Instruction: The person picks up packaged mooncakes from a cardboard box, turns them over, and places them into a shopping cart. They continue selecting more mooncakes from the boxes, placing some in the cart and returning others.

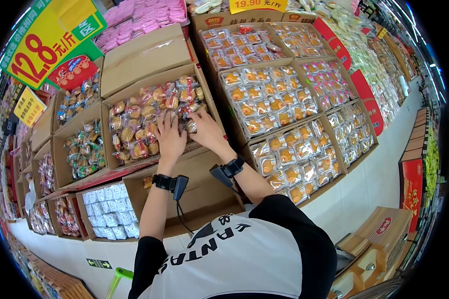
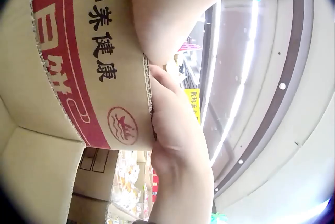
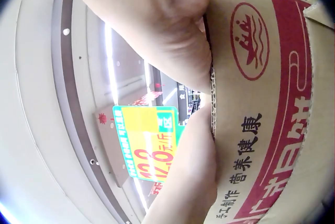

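In the head view both hands reach into an open cardboard box (image 1: 106, 130) of round brown pastries in clear wrappers (image 1: 129, 122). My left hand (image 1: 170, 139) lies over the pastries with its fingers stretched forward. Just right of it, my right hand (image 1: 208, 132) bends its fingers and thumb about a wrapped pastry (image 1: 191, 126). In the left wrist view, the left hand (image 2: 172, 114) passes over the rim of the printed box wall (image 2: 104, 51), its fingers hidden behind. The right wrist view likewise shows the right hand (image 3: 172, 30) at the rim, fingertips hidden.
Boxes of flat packaged cakes (image 1: 269, 89) stand to the right. Left of the hands are green-wrapped sweets (image 1: 86, 149) and a big price sign (image 1: 50, 42). Below sit white packets (image 1: 110, 212) and an open carton (image 1: 204, 192). A flat cardboard lid (image 1: 144, 60) lies behind.
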{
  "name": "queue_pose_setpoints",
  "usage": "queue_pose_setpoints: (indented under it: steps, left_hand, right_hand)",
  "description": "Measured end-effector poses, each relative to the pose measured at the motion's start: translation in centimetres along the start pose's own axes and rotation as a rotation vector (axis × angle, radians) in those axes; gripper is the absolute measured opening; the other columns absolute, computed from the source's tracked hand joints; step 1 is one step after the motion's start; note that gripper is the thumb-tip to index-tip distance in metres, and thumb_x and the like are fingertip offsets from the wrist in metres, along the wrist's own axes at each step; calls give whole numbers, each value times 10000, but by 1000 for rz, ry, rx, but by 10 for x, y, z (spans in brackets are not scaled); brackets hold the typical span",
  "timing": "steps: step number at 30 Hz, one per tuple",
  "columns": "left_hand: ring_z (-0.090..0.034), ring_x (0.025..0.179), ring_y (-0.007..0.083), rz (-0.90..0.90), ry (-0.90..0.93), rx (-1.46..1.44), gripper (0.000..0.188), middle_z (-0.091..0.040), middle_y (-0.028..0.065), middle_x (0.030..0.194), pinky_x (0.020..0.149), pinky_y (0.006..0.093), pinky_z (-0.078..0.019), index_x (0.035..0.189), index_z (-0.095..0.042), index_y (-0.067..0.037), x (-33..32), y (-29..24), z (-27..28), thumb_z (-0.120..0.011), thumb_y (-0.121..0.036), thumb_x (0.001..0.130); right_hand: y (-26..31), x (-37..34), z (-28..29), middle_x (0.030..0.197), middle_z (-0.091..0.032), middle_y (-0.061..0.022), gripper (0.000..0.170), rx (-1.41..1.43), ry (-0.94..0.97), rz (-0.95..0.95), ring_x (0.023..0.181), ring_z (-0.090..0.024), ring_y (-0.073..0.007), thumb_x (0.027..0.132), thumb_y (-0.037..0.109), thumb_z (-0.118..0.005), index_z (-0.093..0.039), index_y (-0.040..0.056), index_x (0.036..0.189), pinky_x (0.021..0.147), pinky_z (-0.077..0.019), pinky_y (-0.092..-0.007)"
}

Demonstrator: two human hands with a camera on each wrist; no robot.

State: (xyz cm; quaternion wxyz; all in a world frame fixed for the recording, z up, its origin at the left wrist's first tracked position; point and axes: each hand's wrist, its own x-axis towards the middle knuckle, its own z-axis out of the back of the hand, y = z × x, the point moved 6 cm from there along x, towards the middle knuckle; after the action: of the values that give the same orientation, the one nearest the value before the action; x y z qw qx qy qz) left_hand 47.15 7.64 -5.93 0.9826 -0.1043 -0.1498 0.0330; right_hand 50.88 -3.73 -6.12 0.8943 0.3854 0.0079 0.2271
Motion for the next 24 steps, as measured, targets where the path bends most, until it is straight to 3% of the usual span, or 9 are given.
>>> queue_pose_setpoints:
  steps: [4,6,7,15,18,24]
  left_hand:
    - [-206,1228,272,-12,68,-88,420,-335,101,1284,970,465,-184,1083,-533,-28,0,0,-2,-552,-199,700]
    - [-200,1231,278,-2,82,-39,408,-325,110,1292,972,469,-179,1072,-546,-31,0,-1,-1,-552,-209,704]
    - [-180,1244,286,15,153,-11,405,-301,120,1315,973,480,-172,1064,-554,-31,0,-1,-3,-546,-228,710]
    - [-152,1258,303,31,147,10,432,-280,130,1334,991,491,-139,1087,-532,-21,1,5,-9,-534,-248,719]
    - [-159,1257,289,44,132,-44,400,-309,113,1319,1003,469,-120,1082,-530,-26,1,7,-11,-534,-215,730]
    - [-309,1153,289,31,-106,-189,281,-422,108,1218,974,406,-217,968,-544,-16,1,13,0,-544,-116,705]
  right_hand:
    - [-2,1,-1,993,-457,-122,480,-27,-12,11,951,-485,-303,602,132,-660,-483,100,1047,772,-432,-376]
    - [0,0,-2,1018,-429,-158,500,-18,26,47,964,-467,-318,615,128,-657,-457,45,1065,774,-436,-396]
    - [0,0,-1,1011,-434,-157,496,-24,18,45,963,-469,-320,617,131,-658,-459,49,1064,775,-436,-397]
    - [0,1,-4,1017,-437,-165,494,-40,1,72,962,-476,-326,607,131,-663,-465,61,1055,769,-438,-396]
    - [-1,1,-3,1014,-438,-161,485,-49,2,55,965,-477,-319,601,132,-667,-473,73,1041,762,-440,-397]
    - [7,-3,7,929,-443,-107,389,-27,-68,105,914,-497,-295,582,129,-670,-468,86,912,713,-444,-387]
